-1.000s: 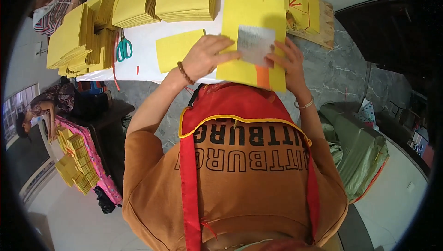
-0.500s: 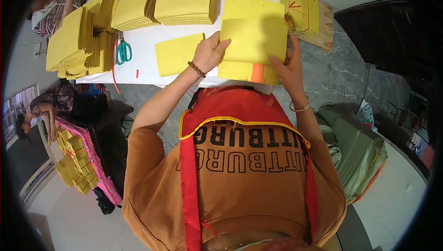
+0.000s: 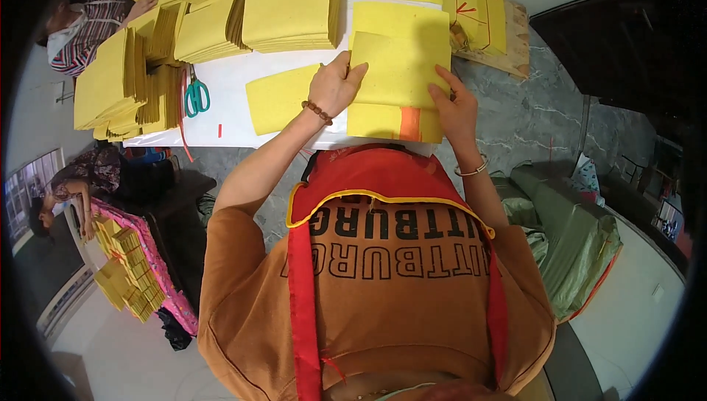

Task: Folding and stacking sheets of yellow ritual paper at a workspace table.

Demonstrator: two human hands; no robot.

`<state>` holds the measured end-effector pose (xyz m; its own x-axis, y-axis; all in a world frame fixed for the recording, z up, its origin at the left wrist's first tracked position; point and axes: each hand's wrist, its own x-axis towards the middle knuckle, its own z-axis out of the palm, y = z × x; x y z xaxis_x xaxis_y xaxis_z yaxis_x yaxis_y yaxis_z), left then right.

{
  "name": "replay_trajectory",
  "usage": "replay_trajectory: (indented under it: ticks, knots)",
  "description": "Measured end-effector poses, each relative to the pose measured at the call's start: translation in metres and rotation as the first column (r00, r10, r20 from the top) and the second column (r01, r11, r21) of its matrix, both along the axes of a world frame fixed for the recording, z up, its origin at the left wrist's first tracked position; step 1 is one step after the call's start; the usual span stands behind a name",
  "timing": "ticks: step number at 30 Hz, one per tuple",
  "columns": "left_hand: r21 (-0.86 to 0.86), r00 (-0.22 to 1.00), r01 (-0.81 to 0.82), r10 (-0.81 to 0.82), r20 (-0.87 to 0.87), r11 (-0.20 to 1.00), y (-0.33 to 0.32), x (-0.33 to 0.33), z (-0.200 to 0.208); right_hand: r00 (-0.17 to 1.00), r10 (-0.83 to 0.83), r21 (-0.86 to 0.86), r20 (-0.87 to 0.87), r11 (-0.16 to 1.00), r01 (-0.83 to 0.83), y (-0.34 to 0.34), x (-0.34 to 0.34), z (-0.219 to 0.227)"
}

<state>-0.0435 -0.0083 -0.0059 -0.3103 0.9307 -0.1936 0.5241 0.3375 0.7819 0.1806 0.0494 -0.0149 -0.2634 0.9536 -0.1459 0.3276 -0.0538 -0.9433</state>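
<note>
A stack of yellow paper sheets (image 3: 398,14) lies at the table's front edge, its top sheet (image 3: 398,69) partly folded over. An orange-red strip (image 3: 409,122) shows across the part nearest me. My left hand (image 3: 335,88), with a beaded bracelet at the wrist, pinches the left edge of the top sheet between thumb and fingers. At the right edge, my right hand (image 3: 456,110) has its thumb and forefinger on the same sheet; its other fingers are curled and partly hidden. Another yellow sheet (image 3: 276,99) lies flat beside my left hand.
Tall piles of folded yellow paper (image 3: 287,22) fill the far left of the white table (image 3: 228,81). Green-handled scissors (image 3: 197,97) lie near them. Tied yellow bundles (image 3: 486,18) rest at the far right. Two other people work at the left, one beside a pink-covered table (image 3: 158,276).
My right hand's fingers have closed in from beyond the sheet's right edge onto it. My left hand keeps its hold. The whole view has shifted slightly.
</note>
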Motion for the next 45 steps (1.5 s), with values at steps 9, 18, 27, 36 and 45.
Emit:
replay_trajectory:
  ticks: [9,18,27,36,45]
  knots:
    - [0.316,0.755,0.512,-0.242,-0.610,0.799,-0.012,0.032,0.037,0.994,0.004,0.100,0.106,0.995,-0.015,0.003,-0.001,-0.001]
    - [0.094,0.573,0.724,-0.520,-0.634,0.684,-0.020,0.033,0.004,0.884,-0.027,0.381,0.467,0.908,-0.173,-0.016,-0.002,0.024]
    - [0.122,0.580,0.734,-0.523,-0.625,0.668,-0.018,0.030,0.005,0.670,0.181,0.447,0.720,0.618,-0.647,-0.052,0.017,-0.002]
    - [0.048,0.353,0.614,-0.220,-0.909,0.788,-0.013,0.074,0.004,0.969,0.168,-0.025,-0.179,0.984,-0.175,-0.031,0.024,0.012]
    - [0.493,0.669,0.487,0.055,-0.742,0.721,-0.064,-0.008,0.045,0.980,0.022,0.100,-0.198,0.995,-0.002,-0.014,0.023,0.017]
